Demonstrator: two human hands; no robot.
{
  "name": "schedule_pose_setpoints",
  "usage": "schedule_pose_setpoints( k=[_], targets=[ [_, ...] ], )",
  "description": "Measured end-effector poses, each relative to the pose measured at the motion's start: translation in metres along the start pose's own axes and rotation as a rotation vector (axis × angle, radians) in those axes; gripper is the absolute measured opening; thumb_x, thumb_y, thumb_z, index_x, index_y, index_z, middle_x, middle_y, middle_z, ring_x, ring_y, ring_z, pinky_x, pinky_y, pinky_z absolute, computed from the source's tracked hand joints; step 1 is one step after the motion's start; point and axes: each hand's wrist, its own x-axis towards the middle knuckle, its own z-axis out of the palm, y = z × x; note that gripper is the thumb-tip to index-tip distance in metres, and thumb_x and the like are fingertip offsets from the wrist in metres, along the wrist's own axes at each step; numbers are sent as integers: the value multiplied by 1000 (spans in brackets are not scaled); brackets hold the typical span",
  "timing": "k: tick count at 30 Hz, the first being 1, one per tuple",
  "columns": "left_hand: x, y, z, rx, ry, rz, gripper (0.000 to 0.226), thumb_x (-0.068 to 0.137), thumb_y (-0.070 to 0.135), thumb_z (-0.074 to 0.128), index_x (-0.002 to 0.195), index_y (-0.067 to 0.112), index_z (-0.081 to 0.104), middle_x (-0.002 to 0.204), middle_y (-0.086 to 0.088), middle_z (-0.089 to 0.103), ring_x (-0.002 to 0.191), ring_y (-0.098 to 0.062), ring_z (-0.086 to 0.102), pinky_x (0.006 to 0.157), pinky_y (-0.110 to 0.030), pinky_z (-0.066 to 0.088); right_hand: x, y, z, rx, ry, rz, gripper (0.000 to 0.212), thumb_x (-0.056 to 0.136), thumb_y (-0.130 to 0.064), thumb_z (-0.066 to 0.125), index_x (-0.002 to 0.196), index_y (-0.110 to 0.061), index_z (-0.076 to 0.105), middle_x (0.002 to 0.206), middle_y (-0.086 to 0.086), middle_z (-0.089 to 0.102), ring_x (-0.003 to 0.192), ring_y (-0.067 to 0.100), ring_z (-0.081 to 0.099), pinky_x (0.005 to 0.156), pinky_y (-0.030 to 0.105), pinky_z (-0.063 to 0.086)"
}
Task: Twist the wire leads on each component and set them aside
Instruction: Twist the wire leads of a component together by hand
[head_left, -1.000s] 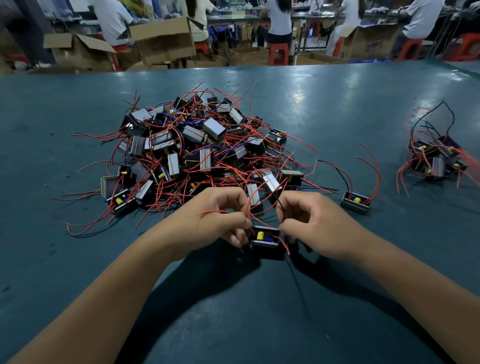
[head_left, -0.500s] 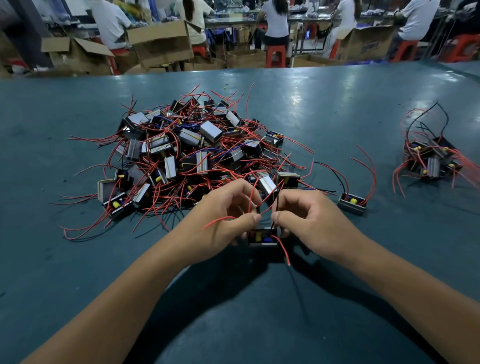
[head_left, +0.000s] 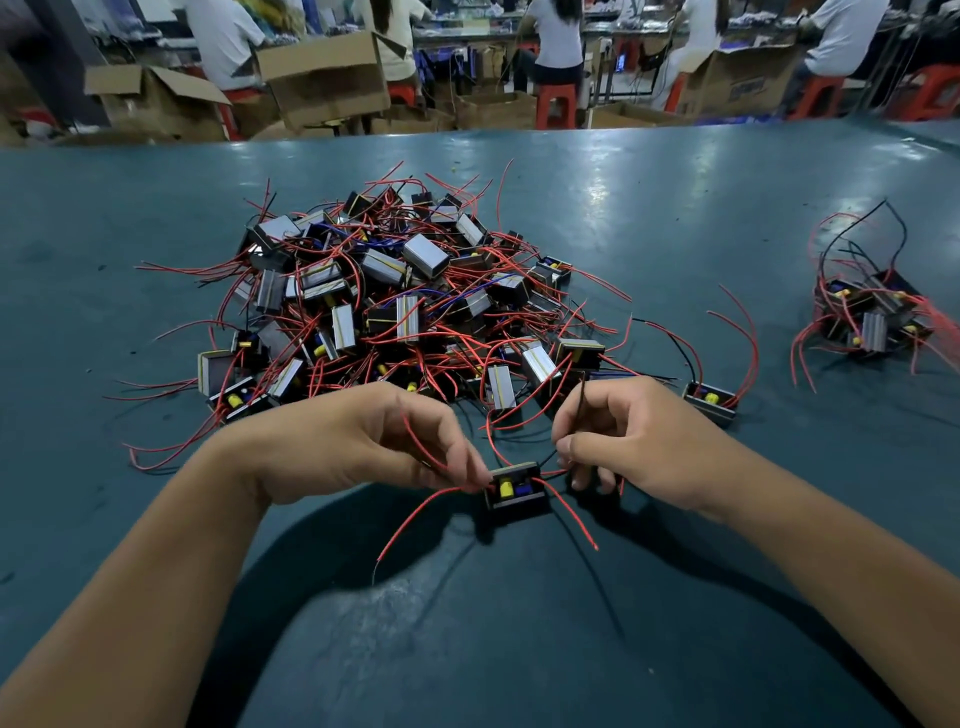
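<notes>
A small black component (head_left: 514, 491) with yellow and blue parts inside lies on the table between my hands. Red leads trail from it toward me on both sides. My left hand (head_left: 374, 441) pinches red leads at the component's left edge. My right hand (head_left: 634, 441) pinches a black lead that stands up between its fingers, just right of the component. Behind my hands lies a big pile of components (head_left: 395, 306) with tangled red wires.
One single component (head_left: 710, 401) lies right of the pile. A small heap of components (head_left: 872, 317) sits at the far right. The teal table (head_left: 519, 649) runs on to a far edge, with cardboard boxes (head_left: 322, 78) and seated people beyond it.
The component has come out from under my fingers and shows plainly. My hands have moved slightly apart, and the red leads now spread out toward me.
</notes>
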Motion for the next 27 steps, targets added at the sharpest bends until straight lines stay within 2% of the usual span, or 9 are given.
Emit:
schedule_pose_setpoints(
  k=[5, 7, 9, 11, 14, 18, 20, 24, 27],
  targets=[
    [-6, 5, -5, -86, 145, -19, 17, 93, -5, 55, 97, -2, 71, 112, -21, 73, 109, -32, 70, 89, -30, 57, -1, 0, 0, 5, -21, 3, 15, 89, -2, 66, 83, -16, 66, 77, 14, 72, 69, 28, 72, 51, 28, 52],
    [1, 9, -4, -119, 407, 10, 20, 91, -13, 49, 95, -3, 66, 102, -17, 75, 95, -32, 69, 77, -29, 59, -1, -1, 0, -1, -26, -19, 12, 91, -4, 66, 86, -15, 66, 76, 11, 72, 69, 27, 72, 53, 31, 53],
    [2, 17, -5, -111, 776, 119, 21, 90, -14, 49, 90, 2, 63, 87, -10, 74, 82, -32, 63, 66, -28, 56, -1, -3, 0, -10, -28, -47, 10, 92, -5, 65, 88, -14, 66, 75, 6, 71, 68, 24, 71, 54, 35, 53],
    [-1, 25, -3, 225, 993, 296, 11, 89, 0, 60, 91, 11, 63, 84, -3, 69, 77, -26, 60, 70, -31, 53, -1, -5, 2, -19, -37, -71, 9, 94, -5, 64, 90, -12, 66, 75, 3, 70, 68, 23, 70, 54, 36, 52],
    [2, 36, 21, 689, 798, 363, 7, 87, 19, 69, 93, 21, 69, 89, 11, 68, 85, -9, 63, 80, -24, 49, 0, -6, 5, -11, -36, -85, 7, 95, -3, 62, 92, -8, 65, 73, 1, 69, 66, 20, 69, 54, 35, 53],
    [20, 27, 46, 945, 474, 111, 27, 85, 48, 75, 102, 27, 70, 97, 17, 67, 93, -4, 56, 93, -34, 41, 0, -6, 7, 7, -6, -103, 7, 96, -3, 61, 94, -8, 64, 73, 3, 70, 65, 22, 70, 52, 29, 54],
    [24, 23, 47, 964, 383, 26, 38, 82, 55, 73, 107, 28, 67, 103, 17, 66, 96, -4, 55, 94, -32, 40, 0, -6, 8, 28, -7, -91, 7, 97, -3, 59, 95, -8, 64, 74, 6, 70, 66, 24, 72, 53, 28, 55],
    [29, 17, 44, 970, 231, -39, 35, 83, 44, 78, 111, 28, 64, 103, 14, 61, 87, -7, 57, 82, -31, 48, -1, -5, 5, 4, -59, -37, 22, 97, 5, 51, 101, -11, 65, 83, 10, 73, 73, 21, 71, 61, 30, 56],
    [27, 14, 42, 936, 213, -49, 33, 85, 41, 77, 111, 32, 60, 99, 16, 56, 83, -5, 55, 77, -28, 48, -7, -8, -2, -233, -181, -93, 29, 89, 0, 62, 100, -27, 62, 90, -1, 71, 79, 11, 66, 73, 28, 55]
  ],
)
